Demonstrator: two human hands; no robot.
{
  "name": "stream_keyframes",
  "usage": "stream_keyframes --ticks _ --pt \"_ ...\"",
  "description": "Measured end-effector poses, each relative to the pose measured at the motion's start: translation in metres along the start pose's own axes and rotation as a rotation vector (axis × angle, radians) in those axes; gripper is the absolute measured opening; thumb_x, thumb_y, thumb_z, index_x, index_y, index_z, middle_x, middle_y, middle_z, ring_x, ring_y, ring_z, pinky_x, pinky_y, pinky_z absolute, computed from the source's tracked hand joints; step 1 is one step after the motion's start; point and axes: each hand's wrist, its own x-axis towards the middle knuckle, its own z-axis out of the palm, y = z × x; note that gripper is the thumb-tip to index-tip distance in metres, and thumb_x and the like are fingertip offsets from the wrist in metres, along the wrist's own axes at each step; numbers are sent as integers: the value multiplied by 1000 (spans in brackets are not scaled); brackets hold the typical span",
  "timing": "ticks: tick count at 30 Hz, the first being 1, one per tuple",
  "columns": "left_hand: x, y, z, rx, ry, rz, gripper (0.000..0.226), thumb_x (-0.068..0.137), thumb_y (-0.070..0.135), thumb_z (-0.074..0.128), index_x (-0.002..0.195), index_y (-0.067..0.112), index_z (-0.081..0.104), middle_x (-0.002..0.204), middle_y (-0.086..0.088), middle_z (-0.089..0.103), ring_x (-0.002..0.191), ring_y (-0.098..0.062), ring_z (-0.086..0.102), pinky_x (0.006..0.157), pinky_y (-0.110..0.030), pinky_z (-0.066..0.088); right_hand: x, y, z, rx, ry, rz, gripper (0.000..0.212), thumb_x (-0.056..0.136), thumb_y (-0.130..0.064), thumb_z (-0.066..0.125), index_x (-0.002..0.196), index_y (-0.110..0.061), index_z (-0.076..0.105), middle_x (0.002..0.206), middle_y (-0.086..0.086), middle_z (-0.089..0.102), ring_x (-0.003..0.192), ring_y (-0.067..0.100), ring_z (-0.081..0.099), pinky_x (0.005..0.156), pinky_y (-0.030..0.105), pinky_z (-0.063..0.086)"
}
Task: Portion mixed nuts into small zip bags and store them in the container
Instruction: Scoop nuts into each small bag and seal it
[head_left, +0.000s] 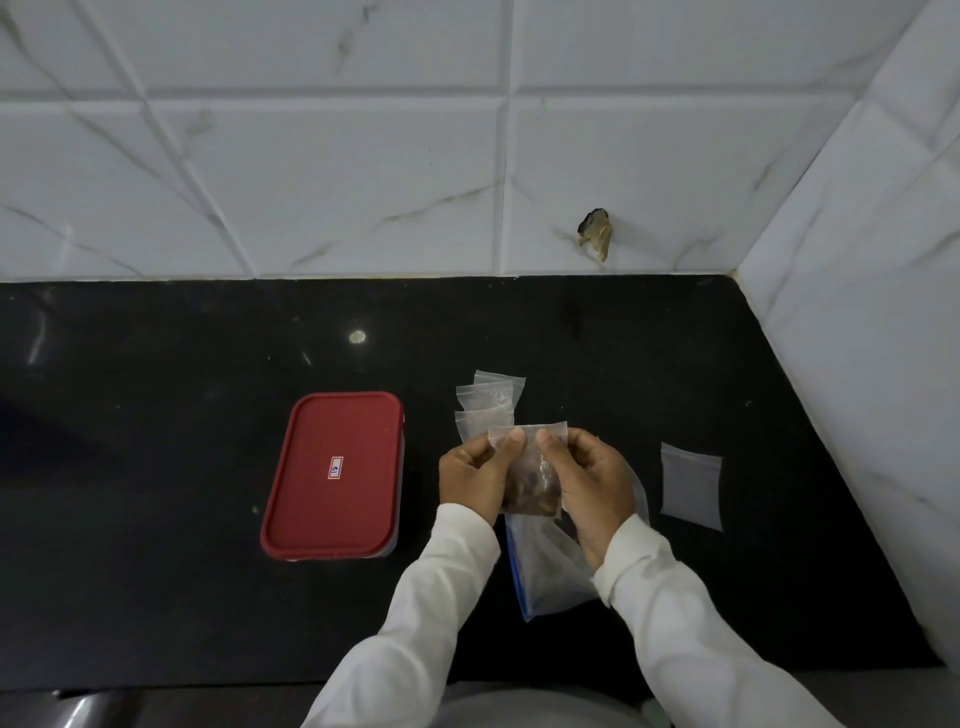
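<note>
Small zip bag, centre of the frame: clear plastic, upright, its lower half filled with dark brown nuts, its zip edge uppermost and level. It is held above the black countertop, clear of the surface.

Left hand and right hand: both raised from white sleeves that enter from the lower edge, palms turned toward each other, fingers curled. Each thumb lies on the near face of the bag just under the zip edge — the two thumbs side by side, almost touching — and the fingers close behind it, so each hand pinches the bag's top.

The nuts hang below the thumbs, between the two palms; the zip edge stands just above the thumb tips.

Larger clear zip bag, with a blue strip along its left edge: flat on the countertop below the hands, partly covered by the right wrist. Stack of small bags: just above the hands. Single small bag: right of the right hand, apart from it. Container, red lid on: left of the left hand — well apart. Tiled wall: upper frame.
</note>
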Motion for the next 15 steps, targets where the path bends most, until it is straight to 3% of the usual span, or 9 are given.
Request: stream_keyframes --ticks 5,11,15 --pt "0 1 1 -16 59 -26 4 85 20 73 81 20 74 85 2 75 89 -18 70 87 -46 57 -1 4 1 9 27 -5 13 85 -32 70 96 -23 70 90 -5 71 86 12 70 72 30 60" --pt "-5 -3 2 -17 54 4 9 87 26 71 82 19 74 80 6 75 86 -14 70 82 -40 58 3 10 0 31 61 3 13 84 -32 72 93 -23 71 92 -3 72 89 17 70 74 38 61" --pt "-5 -1 -1 -59 86 18 12 88 25 69 81 16 75 85 0 75 89 -21 70 81 -42 58 4 10 0 54 27 40 17 83 -33 73 95 -21 71 91 -3 73 90 18 70 77 38 60"
